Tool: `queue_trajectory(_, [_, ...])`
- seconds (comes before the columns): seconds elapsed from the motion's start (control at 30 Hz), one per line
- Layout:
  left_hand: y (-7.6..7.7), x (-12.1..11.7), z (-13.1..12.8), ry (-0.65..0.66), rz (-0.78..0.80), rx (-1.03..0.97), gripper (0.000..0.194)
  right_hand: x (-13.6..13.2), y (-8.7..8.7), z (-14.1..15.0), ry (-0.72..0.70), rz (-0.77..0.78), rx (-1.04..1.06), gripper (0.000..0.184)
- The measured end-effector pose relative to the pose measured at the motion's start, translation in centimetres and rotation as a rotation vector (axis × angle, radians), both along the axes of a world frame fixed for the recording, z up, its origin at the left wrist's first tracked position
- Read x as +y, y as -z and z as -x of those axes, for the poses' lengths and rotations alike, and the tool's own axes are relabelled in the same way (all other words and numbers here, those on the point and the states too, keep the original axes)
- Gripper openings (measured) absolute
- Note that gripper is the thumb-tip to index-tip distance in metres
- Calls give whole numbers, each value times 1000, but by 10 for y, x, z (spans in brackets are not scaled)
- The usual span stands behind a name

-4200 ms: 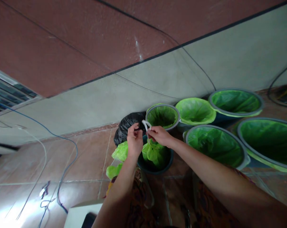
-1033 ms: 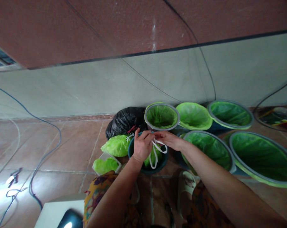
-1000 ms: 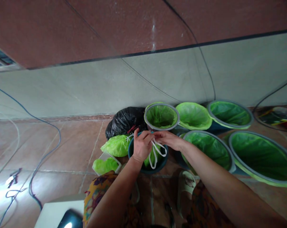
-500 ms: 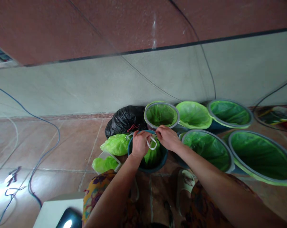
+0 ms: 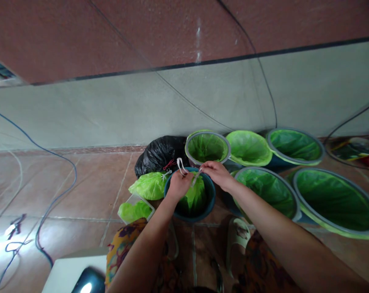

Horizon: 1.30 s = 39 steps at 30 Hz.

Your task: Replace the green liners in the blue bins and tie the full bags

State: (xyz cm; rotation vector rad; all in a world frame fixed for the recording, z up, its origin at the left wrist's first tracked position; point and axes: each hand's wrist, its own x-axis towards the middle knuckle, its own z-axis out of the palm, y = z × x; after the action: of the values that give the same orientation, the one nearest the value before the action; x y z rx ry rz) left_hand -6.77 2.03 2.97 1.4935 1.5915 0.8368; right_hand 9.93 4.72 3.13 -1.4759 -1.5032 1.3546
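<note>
A green garbage bag (image 5: 194,199) sits gathered inside a blue bin (image 5: 209,208) in front of me. My left hand (image 5: 179,185) is closed around white drawstring (image 5: 180,163) at the bag's gathered top, and a loop stands up above the fingers. Over the bin's right rim, my right hand (image 5: 215,173) pinches another stretch of the white drawstring, which runs between both hands. The fingers partly hide where the string joins the bag.
Several bins lined with green bags, one a grey-rimmed bin (image 5: 349,183), stand to the right. Left are a black bag (image 5: 163,152), a tied green bag (image 5: 148,186) and a clear container (image 5: 150,213). A blue cable (image 5: 62,156) crosses the floor.
The white loop that hung between my hands now stands above my left hand. A length of string is stretched toward my right hand, which stays nearly in place.
</note>
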Motion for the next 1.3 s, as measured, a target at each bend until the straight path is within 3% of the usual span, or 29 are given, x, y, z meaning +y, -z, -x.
queue_trajectory(0.07, [-2,0,-2,-31,27,-217,22,-2,1,3,21,61,158,13])
queue_trajectory(0.13, [-5,-1,-4,-39,79,-387,22,-3,1,4,-19,37,154,13])
queue_trajectory(0.3, [-11,-5,-7,-105,217,-601,23,-1,-5,-2,-205,-255,-248,22])
queue_trajectory(0.5, [-8,-3,-6,-163,270,-583,23,2,-16,-13,-135,-293,-517,21])
queue_trajectory(0.6, [-1,-1,-4,-118,219,-494,26,-1,-16,-13,-212,-211,-367,23])
queue_trajectory(0.7, [4,-1,-3,1,179,-399,15,-4,-15,-10,-294,-94,-123,26])
queue_trajectory(0.8, [5,-2,-2,128,140,-290,14,-7,-18,-5,-272,-29,40,27])
queue_trajectory(0.93, [4,-3,-3,196,103,-217,17,-5,-31,-2,-134,45,334,37])
queue_trajectory(1.03, [7,-3,-3,194,61,-225,18,3,-34,-8,102,98,536,48])
queue_trajectory(1.13, [11,-3,-4,202,30,-236,18,6,-26,-12,200,65,435,43])
queue_trajectory(1.3, [14,-1,-3,263,-29,-281,14,-7,-8,-3,-292,-48,103,47])
